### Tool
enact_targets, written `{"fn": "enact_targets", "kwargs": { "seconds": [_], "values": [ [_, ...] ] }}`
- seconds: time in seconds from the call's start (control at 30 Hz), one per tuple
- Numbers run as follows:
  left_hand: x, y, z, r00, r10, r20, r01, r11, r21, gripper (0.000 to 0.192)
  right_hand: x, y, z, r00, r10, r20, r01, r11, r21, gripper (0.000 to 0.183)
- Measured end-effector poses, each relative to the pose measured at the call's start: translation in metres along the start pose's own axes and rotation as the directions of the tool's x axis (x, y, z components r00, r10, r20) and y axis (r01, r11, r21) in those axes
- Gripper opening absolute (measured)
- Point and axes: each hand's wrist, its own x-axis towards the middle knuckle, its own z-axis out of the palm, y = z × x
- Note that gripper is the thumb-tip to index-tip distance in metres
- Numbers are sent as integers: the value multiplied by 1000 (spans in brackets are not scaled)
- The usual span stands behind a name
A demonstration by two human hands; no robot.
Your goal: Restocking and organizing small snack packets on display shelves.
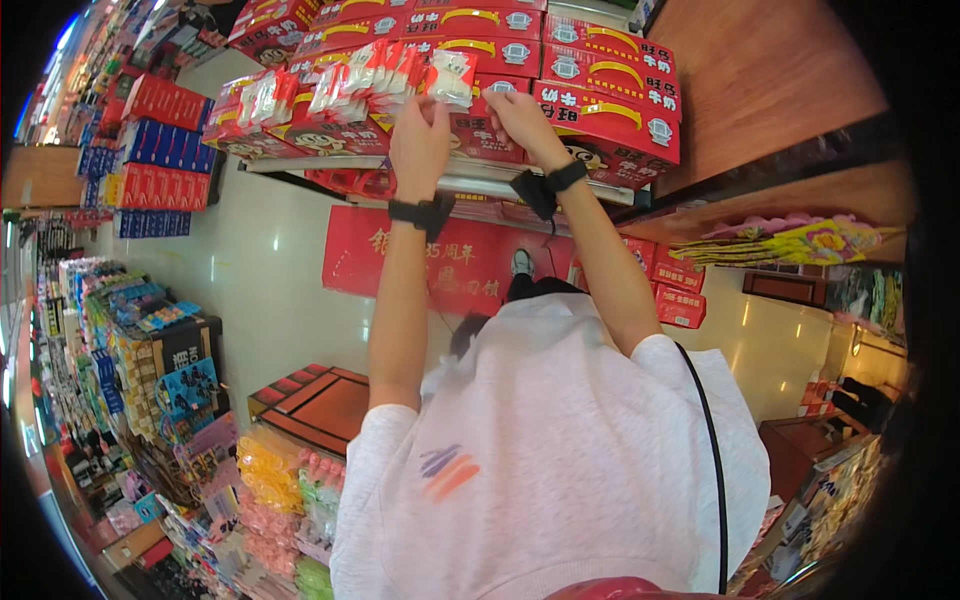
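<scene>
My left hand [420, 146] reaches over red milk cartons, its fingertips at the lower left edge of a small white-and-red plastic packet [451, 81]. Whether they grip it or only touch it is hard to see. To the right of that packet hovers my right hand [523, 124], fingers partly curled and apart, with nothing visible in them. Several similar packets [367, 79] lie in an overlapping row just left of it, and a smaller group of packets [266, 97] sits farther left. They rest on the stacked milk cartons [607, 112], which have yellow handles. Each wrist wears a black band.
A metal shelf edge [465, 184] runs below the cartons. A wooden panel [765, 82] stands on the right, with yellow packaged goods [795, 244] beneath it. Red and blue boxes [165, 146] are stacked to the left. On the floor lies a red mat [360, 255].
</scene>
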Motion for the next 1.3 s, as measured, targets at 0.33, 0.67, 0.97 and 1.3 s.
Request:
{"fn": "enact_targets", "kwargs": {
  "seconds": [0.33, 0.67, 0.97, 1.3],
  "values": [
    [42, -2, 25, 995, -99, -3, 90, 897, 433, 43, 65, 4, 13, 994, -108, -27, 76, 836, -543, 56],
    [38, -6, 14, 972, -197, 130, 145, 933, 329, 56, 61, 10, 9, 966, -259, 10, 243, 891, -383, 34],
    [54, -22, 4, 956, -99, 275, 82, 994, 71, 52, 31, -4, 12, 963, -261, -68, 237, 938, -251, 25],
    [62, -5, 25, 820, 218, 529, 88, 866, -493, 34, -23, -12, 12, 916, -274, -292, 279, 960, -26, 23]
  ]
}}
